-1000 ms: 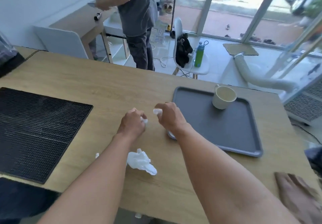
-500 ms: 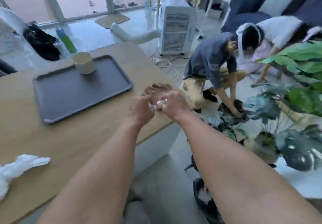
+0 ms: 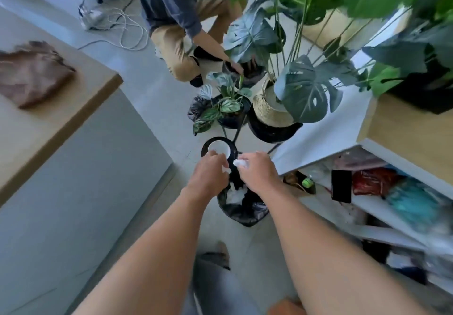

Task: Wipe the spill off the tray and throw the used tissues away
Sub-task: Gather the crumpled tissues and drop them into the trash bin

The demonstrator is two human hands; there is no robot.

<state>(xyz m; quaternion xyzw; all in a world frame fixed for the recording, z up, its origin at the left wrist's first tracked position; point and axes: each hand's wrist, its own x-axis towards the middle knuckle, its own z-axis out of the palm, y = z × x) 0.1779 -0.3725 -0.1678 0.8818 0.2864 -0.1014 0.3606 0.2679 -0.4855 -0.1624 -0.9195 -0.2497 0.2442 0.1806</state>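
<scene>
Since half a second ago, both hands are no longer hovering over the table edge; they are now reaching down over the bin on the floor, and the tray is lying out of sight.

Filling the left side, the wooden table (image 3: 56, 121) is carrying a crumpled brown cloth (image 3: 31, 74) near its far corner. On the right, a white shelf unit (image 3: 382, 206) is holding blurred packets and a black phone-like slab (image 3: 341, 189). Far and right, large monstera plants (image 3: 306, 86) are standing in a woven basket pot (image 3: 268, 113) and dark pots. Another person (image 3: 176, 20) is crouching at the far centre, reaching a hand into a plant pot. White cables (image 3: 122, 27) are trailing across the floor far left.

At the centre, the black-lined bin (image 3: 241, 209) is sitting on the floor with white tissue already lying inside, its round lid (image 3: 219, 148) tilting up at the far side. Directly above it, the left hand (image 3: 208, 174) is pinching a scrap of white tissue (image 3: 226, 169) with curled fingers. Just beside it, the right hand (image 3: 257, 171) is clenching another wad of tissue (image 3: 241, 163), which is poking out at its fingertips.
</scene>
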